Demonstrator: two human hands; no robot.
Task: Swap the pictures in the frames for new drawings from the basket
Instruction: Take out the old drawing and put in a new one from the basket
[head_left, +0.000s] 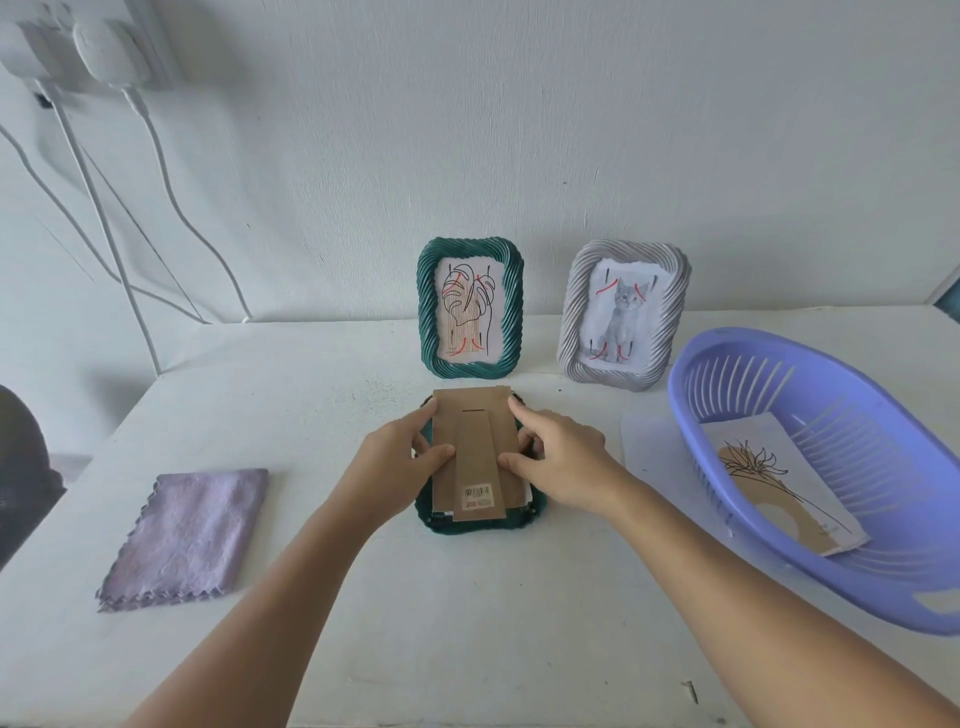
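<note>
At the table's centre, the left hand (397, 457) and right hand (558, 457) pinch the cardboard backing (475, 447) over the face-down green frame (483, 522); best slide it evenly, square to both sides.

3 frames (470, 306) (623, 312) (480, 512), 1 basket (727, 395), 1 drawing (779, 488), 1 cloth (189, 535), 2 hands (395, 467) (563, 462), approx. 2 plugs (106, 49).

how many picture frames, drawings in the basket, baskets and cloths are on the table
Picture frames: 3, a green one standing, a grey one standing, a green one lying face down under the hands
Drawings in the basket: 1
Baskets: 1, purple
Cloths: 1, lilac
Total: 6
</note>
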